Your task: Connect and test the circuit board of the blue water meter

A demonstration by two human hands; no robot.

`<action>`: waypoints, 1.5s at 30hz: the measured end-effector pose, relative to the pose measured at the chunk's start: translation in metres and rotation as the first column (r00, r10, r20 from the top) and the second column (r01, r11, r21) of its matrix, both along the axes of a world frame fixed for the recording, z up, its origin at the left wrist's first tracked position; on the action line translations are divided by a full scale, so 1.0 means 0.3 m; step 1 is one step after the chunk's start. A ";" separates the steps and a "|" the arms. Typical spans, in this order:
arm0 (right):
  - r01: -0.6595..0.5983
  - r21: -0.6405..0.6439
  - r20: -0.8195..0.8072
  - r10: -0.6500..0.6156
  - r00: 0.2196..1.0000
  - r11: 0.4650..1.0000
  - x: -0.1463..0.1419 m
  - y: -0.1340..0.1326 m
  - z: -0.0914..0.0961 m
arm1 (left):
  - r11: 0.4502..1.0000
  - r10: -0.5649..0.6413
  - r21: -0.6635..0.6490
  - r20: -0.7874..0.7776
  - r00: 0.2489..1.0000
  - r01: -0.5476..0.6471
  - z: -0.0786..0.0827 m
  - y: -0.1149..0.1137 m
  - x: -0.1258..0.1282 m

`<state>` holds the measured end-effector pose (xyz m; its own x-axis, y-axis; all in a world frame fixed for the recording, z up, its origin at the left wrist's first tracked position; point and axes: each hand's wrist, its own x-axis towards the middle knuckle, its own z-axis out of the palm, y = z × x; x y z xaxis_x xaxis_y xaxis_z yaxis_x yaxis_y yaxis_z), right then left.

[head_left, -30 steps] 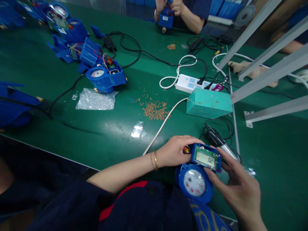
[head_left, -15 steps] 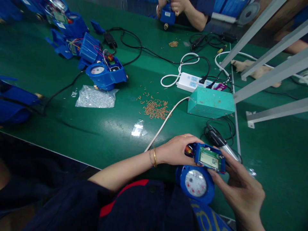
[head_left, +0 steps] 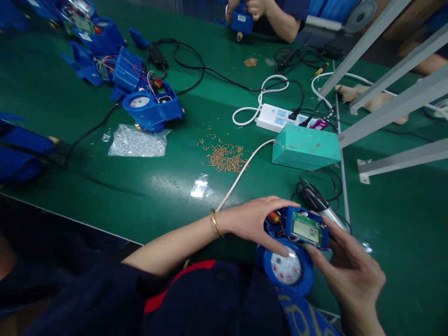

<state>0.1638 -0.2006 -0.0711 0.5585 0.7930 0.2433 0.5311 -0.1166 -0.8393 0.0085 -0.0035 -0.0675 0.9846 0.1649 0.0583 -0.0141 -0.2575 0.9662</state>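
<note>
A blue water meter (head_left: 304, 280) with a round white dial is close to my body at the table's front edge. My left hand (head_left: 250, 218) is wrapped round its upper left side, thumb reaching onto the dial. Between the thumb and fingers of my right hand (head_left: 355, 270) is the display module (head_left: 307, 230), a small blue-framed circuit board whose screen is lit with digits. An orange-red component (head_left: 274, 216) and thin wires show in the open housing beside it. My left fingertips are hidden behind the meter.
Small copper-coloured screws (head_left: 227, 158) lie in a pile beyond my hands, beside a clear bag of small parts (head_left: 138, 142). A teal box (head_left: 306, 148), power strip (head_left: 271, 117) and electric screwdriver (head_left: 317, 200) stand right. Other blue meters (head_left: 154, 112) line the left; a co-worker's hands (head_left: 257, 8) hold one.
My left thumb has come down from beside the display module onto the dial's edge. More of the open housing and its wires shows. My right hand keeps its hold on the display module.
</note>
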 end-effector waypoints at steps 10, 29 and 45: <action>0.061 -0.007 -0.006 -0.061 0.998 0.998 0.006 -0.010 -0.013 | 0.942 0.325 0.089 0.012 0.946 -0.325 -0.004 -0.119 0.027; 0.063 -0.044 0.015 -0.062 0.998 0.997 0.005 -0.016 -0.004 | 0.951 0.305 0.033 0.039 0.951 -0.307 -0.032 -0.067 0.044; 0.030 -0.017 0.048 -0.029 0.998 0.999 0.003 -0.004 -0.011 | 0.911 0.397 0.102 0.045 0.917 -0.399 -0.001 -0.150 -0.008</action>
